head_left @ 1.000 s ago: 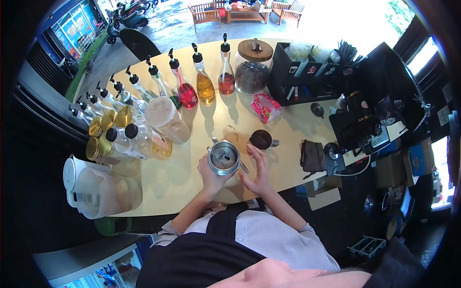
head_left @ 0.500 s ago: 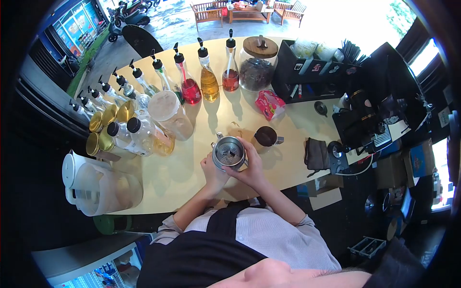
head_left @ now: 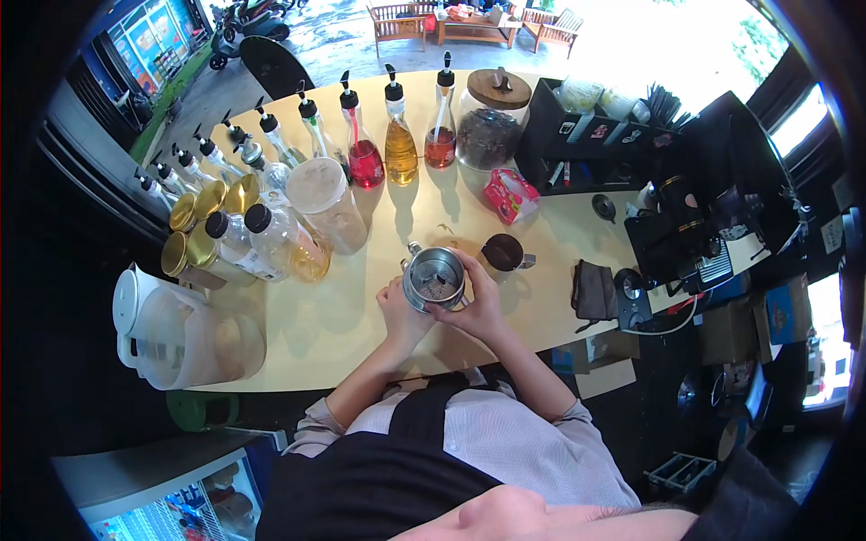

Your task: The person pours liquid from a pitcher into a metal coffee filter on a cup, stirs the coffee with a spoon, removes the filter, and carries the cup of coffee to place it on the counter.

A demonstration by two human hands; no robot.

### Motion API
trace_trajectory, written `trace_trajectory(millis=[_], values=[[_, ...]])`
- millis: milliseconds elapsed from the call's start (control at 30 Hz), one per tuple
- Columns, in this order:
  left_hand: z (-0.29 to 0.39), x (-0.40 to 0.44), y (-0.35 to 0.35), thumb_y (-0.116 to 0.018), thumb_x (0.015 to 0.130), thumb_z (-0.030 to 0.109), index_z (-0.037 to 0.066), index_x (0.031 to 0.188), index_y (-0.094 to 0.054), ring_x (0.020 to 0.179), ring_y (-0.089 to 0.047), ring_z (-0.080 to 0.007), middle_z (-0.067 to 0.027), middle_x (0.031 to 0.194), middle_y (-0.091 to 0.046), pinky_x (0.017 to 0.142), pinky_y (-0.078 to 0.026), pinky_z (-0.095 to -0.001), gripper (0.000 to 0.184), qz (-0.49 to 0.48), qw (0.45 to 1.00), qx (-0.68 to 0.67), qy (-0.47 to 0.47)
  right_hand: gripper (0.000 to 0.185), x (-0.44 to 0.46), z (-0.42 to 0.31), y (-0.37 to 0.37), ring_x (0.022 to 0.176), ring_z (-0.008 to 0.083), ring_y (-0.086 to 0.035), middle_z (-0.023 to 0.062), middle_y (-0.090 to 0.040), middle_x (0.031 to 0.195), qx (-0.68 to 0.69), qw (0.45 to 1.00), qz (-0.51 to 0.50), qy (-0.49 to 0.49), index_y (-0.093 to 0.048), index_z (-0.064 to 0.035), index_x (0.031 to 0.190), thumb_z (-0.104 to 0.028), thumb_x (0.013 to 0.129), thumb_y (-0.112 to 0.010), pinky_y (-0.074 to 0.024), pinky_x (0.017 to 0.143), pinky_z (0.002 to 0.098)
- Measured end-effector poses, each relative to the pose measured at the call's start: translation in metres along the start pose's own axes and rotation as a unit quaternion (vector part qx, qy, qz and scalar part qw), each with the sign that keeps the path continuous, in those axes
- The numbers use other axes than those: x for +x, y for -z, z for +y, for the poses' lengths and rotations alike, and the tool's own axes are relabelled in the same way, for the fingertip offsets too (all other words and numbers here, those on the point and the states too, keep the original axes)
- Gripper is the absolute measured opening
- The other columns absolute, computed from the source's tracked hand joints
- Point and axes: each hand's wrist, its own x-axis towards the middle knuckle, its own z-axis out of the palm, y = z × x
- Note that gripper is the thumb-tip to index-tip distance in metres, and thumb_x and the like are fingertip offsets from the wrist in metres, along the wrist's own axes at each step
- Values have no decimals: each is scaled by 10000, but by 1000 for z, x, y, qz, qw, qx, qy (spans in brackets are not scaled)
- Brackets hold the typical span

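A round metal cup [head_left: 436,278] is held between my two hands above the table, its open top facing the camera, with small bits or bubbles visible inside. My left hand [head_left: 403,313] wraps its lower left side, fingers bent. On the right side of the rim, my right hand [head_left: 478,302] grips it with thumb and fingers. A metal handle or spout sticks out at the cup's upper left. Just right of my right hand stands a dark-mouthed cup [head_left: 502,253] with a handle.
Pump bottles [head_left: 366,162] line the far edge of the table [head_left: 316,356]. A lidded clear jar [head_left: 490,135], pink packet [head_left: 511,196] and black organizer [head_left: 577,135] stand beyond. A pitcher [head_left: 167,329] is at left, a dark cloth [head_left: 593,290] at right.
My right hand, open beside the metal cup a second ago, has closed on its right side. The cup has shifted slightly right and up, and the view has turned a little.
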Motion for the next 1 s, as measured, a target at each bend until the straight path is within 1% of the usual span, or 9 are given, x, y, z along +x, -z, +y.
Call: trace_trajectory(millis=[67,233,400,467,667,733,767,833,1000], values=[[-1,-1,1,-759,581,396,76,1033,-578,978,-516,-246,-90,996,-565,829,-317,-402,582,-14,1000,22,-8,831,0,0,0,1104,266,-580,158,-576,1182,4,1000,-4,-3,-448,3,1272,-252,593,-855,-451,956,362],[-4,-2,-1,-761,571,376,70,1064,-567,992,-511,-248,-90,1007,-561,839,-319,-407,612,-24,999,25,-2,852,-1,2,-1,1132,254,-560,158,-563,1205,21,1000,-10,-12,-427,11,1295,-233,599,-854,-435,978,358],[-4,-2,-1,-755,575,348,65,1096,-555,1002,-510,-253,-93,1010,-560,848,-321,-410,626,-19,1000,23,-10,862,0,1,-1,1142,263,-553,169,-550,1224,31,999,-14,-13,-412,11,1309,-227,606,-851,-433,982,363],[-6,-2,-3,-752,577,339,63,1106,-552,1004,-512,-258,-96,1020,-563,854,-324,-415,628,-33,999,5,2,864,0,1,-1,1146,264,-550,172,-544,1230,30,999,-14,-9,-408,10,1312,-227,609,-850,-433,984,364],[-4,-2,-2,-758,576,313,65,1100,-557,1004,-519,-257,-96,1021,-574,855,-324,-417,613,-11,1000,20,-11,862,3,1,1,1146,264,-549,170,-539,1232,39,999,-5,-4,-406,11,1314,-227,614,-849,-432,984,368],[2,0,3,-761,574,304,67,1102,-557,1004,-519,-255,-91,1016,-577,852,-324,-416,613,-19,1000,4,-2,834,3,1,1,1113,278,-573,151,-563,1187,45,999,-2,-21,-433,-29,1305,-230,597,-827,-450,955,375],[4,1,5,-765,573,295,68,1104,-558,1005,-519,-254,-87,1012,-579,850,-323,-415,614,-27,1000,-13,8,834,3,2,2,1113,278,-573,151,-563,1187,45,999,-3,-21,-433,-29,1305,-230,597,-827,-450,955,375],[3,1,6,-767,570,289,68,1107,-558,1006,-519,-252,-83,1010,-580,848,-322,-415,617,-27,1000,-9,-1,859,2,1,3,1131,257,-554,161,-552,1209,36,999,-22,-16,-406,8,1313,-218,613,-851,-432,978,361],[4,2,6,-761,576,283,69,1116,-555,1010,-514,-251,-83,1015,-579,844,-320,-415,616,-32,999,-18,-6,860,0,5,1,1132,256,-553,159,-555,1207,42,999,-23,-14,-409,9,1309,-217,608,-854,-429,982,361]])
